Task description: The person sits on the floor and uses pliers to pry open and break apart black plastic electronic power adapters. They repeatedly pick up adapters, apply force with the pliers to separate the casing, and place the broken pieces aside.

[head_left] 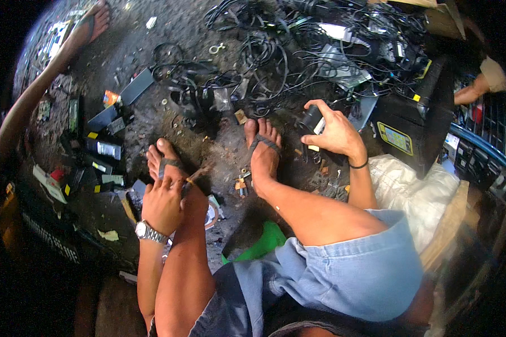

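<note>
My right hand (338, 135) is over the ground right of my right foot, thumb and index finger spread apart. Between them is a black block-shaped device (311, 119) with a pale label, perhaps a power adapter; a firm grip on it does not show. My left hand (164, 206), with a silver watch (150, 231) on the wrist, rests by my left ankle with its fingers curled. A thin brownish piece (199, 174) sticks out beyond its fingertips. What the fingers close on is mostly hidden.
Tangled black cables (264, 62) and adapters heap up ahead. Black and grey blocks (104, 149) lie at left. A black case (402, 121) and white sack (405, 182) stand at right. Another person's leg (39, 92) reaches in at left, another arm (473, 90) at right.
</note>
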`<control>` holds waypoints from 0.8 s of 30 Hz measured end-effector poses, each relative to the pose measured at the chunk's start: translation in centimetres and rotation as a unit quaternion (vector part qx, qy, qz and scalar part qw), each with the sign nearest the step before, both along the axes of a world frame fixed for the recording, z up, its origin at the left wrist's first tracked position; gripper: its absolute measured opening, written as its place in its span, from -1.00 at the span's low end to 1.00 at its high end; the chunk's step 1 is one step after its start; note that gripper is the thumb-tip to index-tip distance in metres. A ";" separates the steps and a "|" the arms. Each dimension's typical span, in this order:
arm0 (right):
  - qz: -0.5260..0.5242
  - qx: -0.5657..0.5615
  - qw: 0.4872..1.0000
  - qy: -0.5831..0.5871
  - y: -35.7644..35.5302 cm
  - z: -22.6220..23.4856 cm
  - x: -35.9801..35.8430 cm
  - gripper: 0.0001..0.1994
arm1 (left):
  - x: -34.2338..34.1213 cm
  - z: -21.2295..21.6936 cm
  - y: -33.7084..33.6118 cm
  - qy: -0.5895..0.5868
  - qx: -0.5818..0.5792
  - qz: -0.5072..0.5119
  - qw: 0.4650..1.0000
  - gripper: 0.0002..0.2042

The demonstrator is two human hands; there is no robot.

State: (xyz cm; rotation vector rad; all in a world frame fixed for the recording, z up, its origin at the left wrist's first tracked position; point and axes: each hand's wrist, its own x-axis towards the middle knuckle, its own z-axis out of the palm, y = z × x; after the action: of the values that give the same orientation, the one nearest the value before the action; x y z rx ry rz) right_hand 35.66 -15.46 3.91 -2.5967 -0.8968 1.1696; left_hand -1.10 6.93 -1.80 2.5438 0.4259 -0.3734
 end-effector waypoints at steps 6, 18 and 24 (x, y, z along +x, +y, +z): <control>-0.143 0.179 0.973 0.023 -1.5 -3.3 -0.8 -0.26 | -0.2 -2.9 -1.1 0.061 -0.038 0.115 0.991 -0.43; -0.283 0.289 0.858 0.317 5.7 -4.8 -9.9 -0.35 | 3.2 0.8 -0.5 -0.124 -0.341 0.148 0.920 -0.24; -0.241 0.245 0.797 0.496 9.5 -3.0 -12.4 -0.32 | 4.7 2.4 -0.8 -0.064 -0.467 0.356 0.807 -0.28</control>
State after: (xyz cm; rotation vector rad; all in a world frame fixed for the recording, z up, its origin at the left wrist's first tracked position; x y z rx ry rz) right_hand 23.31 -5.97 0.92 -1.3223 -0.2089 1.5579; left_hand 3.61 6.12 0.55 1.3052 0.8451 -0.0682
